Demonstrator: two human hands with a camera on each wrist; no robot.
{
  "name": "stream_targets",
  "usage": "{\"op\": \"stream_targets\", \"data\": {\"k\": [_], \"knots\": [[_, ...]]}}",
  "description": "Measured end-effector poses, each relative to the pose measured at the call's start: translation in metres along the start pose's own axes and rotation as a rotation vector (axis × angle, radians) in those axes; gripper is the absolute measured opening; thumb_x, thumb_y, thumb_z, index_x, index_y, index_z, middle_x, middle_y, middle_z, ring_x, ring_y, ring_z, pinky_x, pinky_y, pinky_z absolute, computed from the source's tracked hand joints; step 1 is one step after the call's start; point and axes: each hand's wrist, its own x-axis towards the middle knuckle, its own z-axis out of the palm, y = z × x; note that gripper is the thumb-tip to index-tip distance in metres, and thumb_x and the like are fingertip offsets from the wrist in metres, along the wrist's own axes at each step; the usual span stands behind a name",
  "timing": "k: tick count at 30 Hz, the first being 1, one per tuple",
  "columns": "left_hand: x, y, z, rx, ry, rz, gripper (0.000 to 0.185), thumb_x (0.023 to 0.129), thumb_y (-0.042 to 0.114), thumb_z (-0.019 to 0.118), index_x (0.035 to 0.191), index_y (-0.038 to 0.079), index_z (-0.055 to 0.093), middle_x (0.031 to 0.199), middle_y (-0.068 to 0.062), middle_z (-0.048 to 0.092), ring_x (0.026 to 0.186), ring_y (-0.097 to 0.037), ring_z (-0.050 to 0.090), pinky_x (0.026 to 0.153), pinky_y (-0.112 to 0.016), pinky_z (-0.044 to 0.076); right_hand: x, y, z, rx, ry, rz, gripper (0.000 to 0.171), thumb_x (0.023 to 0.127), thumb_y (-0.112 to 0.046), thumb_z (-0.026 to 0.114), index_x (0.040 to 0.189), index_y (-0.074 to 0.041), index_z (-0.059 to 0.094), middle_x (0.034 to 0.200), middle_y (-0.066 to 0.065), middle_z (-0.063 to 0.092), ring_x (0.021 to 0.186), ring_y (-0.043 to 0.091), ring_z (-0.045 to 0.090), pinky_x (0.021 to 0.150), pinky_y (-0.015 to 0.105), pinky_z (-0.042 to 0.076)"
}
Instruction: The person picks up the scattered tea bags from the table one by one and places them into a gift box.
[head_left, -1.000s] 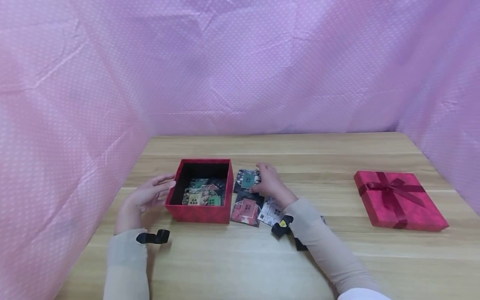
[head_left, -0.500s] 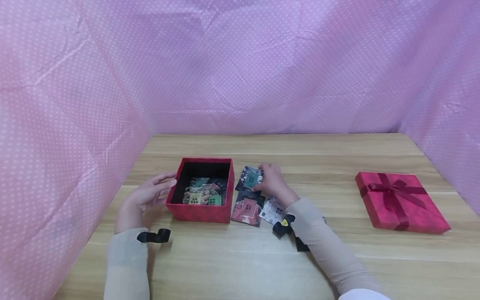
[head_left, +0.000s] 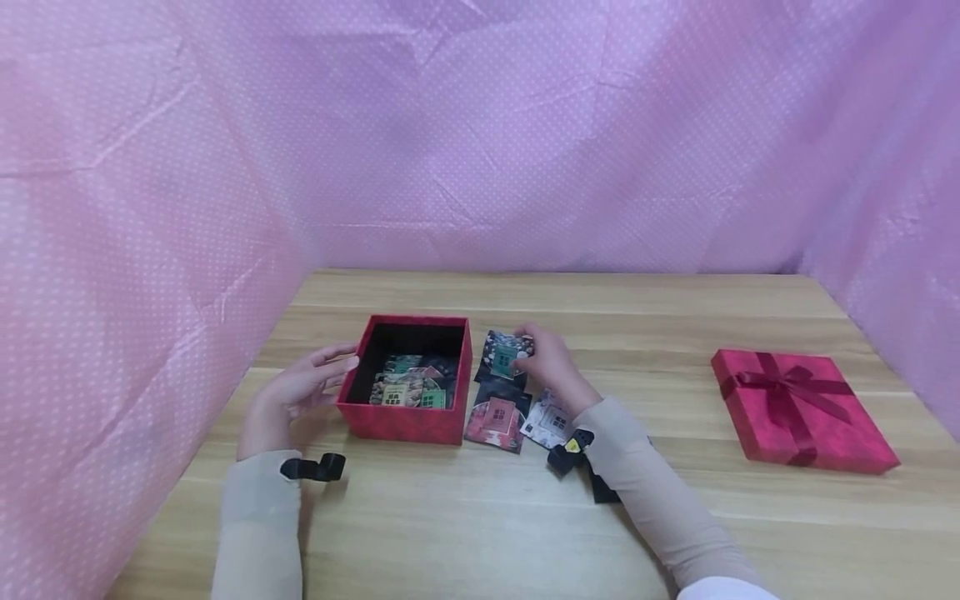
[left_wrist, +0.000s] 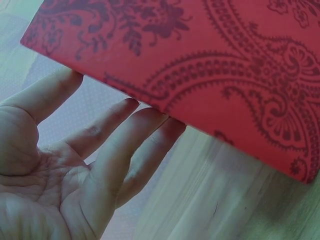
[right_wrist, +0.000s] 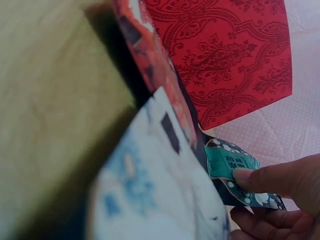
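Observation:
In the head view, my left hand [head_left: 303, 385] is at the left side of an open red box [head_left: 405, 423]. Its fingertips touch the box's edge in the left wrist view, the palm turned up. Flat printed sachets [head_left: 396, 393] lie inside the box. To the right of the box, my right hand [head_left: 551, 363] pinches a dark sachet with a green label [head_left: 501, 357]. The thumb lies over the label in the right wrist view, fingers behind it. Nearer me lie a sachet with a red label [head_left: 497, 417] and a pale sachet [head_left: 550, 421].
A red lid with a dark ribbon bow [head_left: 806, 408] lies at the right of the wooden table [head_left: 450, 525]. Part of a black flat item [head_left: 604, 490] shows beneath my right forearm. A pink dotted curtain [head_left: 525, 150] hangs behind and at the sides.
My right hand's thumb has moved further onto the green-labelled sachet, which has turned slightly. My left hand keeps its place at the box. The head view has shifted a little.

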Motion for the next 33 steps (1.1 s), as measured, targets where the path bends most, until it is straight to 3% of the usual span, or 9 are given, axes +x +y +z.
{"op": "stream_targets", "data": {"k": [4, 11, 18, 20, 23, 28, 31, 33], "knots": [[0.000, -0.002, 0.001, -0.003, -0.001, -0.005, 0.070, 0.099, 0.031, 0.051, 0.151, 0.003, 0.013, 0.146, -0.027, 0.034, 0.110, -0.013, 0.057, 0.094, -0.034, 0.050, 0.000, 0.003, -0.001, 0.020, -0.001, -0.005, 0.044, 0.081, -0.004, 0.070, 0.123, -0.007, 0.056, 0.117, 0.018, 0.061, 0.098, 0.031, 0.059, 0.087, 0.045, 0.049], [0.000, -0.005, -0.001, -0.038, 0.000, 0.000, 0.070, 0.099, 0.029, 0.052, 0.151, 0.003, 0.013, 0.138, -0.016, 0.045, 0.104, -0.007, 0.058, 0.090, -0.031, 0.051, -0.001, 0.004, -0.004, 0.082, -0.022, 0.003, 0.040, 0.087, -0.004, 0.063, 0.126, -0.006, 0.055, 0.124, 0.018, 0.058, 0.104, 0.031, 0.058, 0.089, 0.045, 0.049], [0.001, -0.006, -0.002, -0.054, -0.012, 0.006, 0.069, 0.099, 0.028, 0.052, 0.150, 0.003, 0.014, 0.129, -0.007, 0.053, 0.103, -0.007, 0.059, 0.089, -0.030, 0.052, -0.003, 0.002, -0.009, 0.206, -0.033, 0.062, 0.035, 0.090, -0.003, 0.058, 0.125, -0.006, 0.056, 0.105, 0.016, 0.061, 0.078, 0.020, 0.055, 0.063, 0.028, 0.048], [0.001, -0.005, -0.002, -0.051, -0.016, 0.005, 0.069, 0.099, 0.028, 0.051, 0.151, 0.003, 0.014, 0.130, -0.007, 0.052, 0.103, -0.007, 0.059, 0.089, -0.030, 0.052, -0.003, 0.001, -0.010, 0.273, -0.040, 0.095, 0.034, 0.091, -0.003, 0.056, 0.124, -0.007, 0.056, 0.103, 0.015, 0.060, 0.079, 0.020, 0.056, 0.063, 0.027, 0.049], [0.001, -0.004, -0.002, -0.048, -0.014, 0.003, 0.070, 0.098, 0.030, 0.052, 0.151, 0.004, 0.013, 0.132, -0.008, 0.050, 0.104, -0.005, 0.058, 0.091, -0.030, 0.051, -0.003, -0.002, -0.014, 0.324, -0.035, 0.129, 0.033, 0.091, -0.003, 0.055, 0.124, -0.008, 0.056, 0.109, 0.016, 0.061, 0.088, 0.022, 0.058, 0.073, 0.031, 0.051], [0.001, -0.001, -0.004, -0.051, -0.003, -0.006, 0.072, 0.098, 0.031, 0.053, 0.151, 0.004, 0.013, 0.129, -0.005, 0.052, 0.102, -0.004, 0.058, 0.091, -0.029, 0.051, 0.001, -0.003, -0.021, 0.222, 0.001, 0.074, 0.034, 0.092, -0.004, 0.055, 0.126, -0.007, 0.056, 0.112, 0.023, 0.062, 0.096, 0.030, 0.060, 0.083, 0.040, 0.051], [0.001, 0.000, -0.004, -0.056, -0.005, -0.004, 0.072, 0.098, 0.030, 0.053, 0.151, 0.003, 0.013, 0.123, 0.000, 0.054, 0.102, -0.003, 0.057, 0.090, -0.028, 0.051, 0.002, -0.004, -0.026, 0.149, 0.033, 0.020, 0.033, 0.092, -0.005, 0.056, 0.124, -0.004, 0.056, 0.109, 0.025, 0.063, 0.092, 0.031, 0.061, 0.079, 0.039, 0.051], [0.001, 0.000, -0.004, -0.053, -0.008, -0.002, 0.072, 0.098, 0.030, 0.053, 0.151, 0.003, 0.013, 0.121, 0.002, 0.054, 0.101, -0.002, 0.057, 0.089, -0.027, 0.051, 0.003, -0.005, -0.029, 0.159, 0.046, 0.002, 0.032, 0.091, -0.003, 0.055, 0.123, -0.002, 0.056, 0.104, 0.025, 0.064, 0.087, 0.029, 0.061, 0.074, 0.037, 0.053]]}}
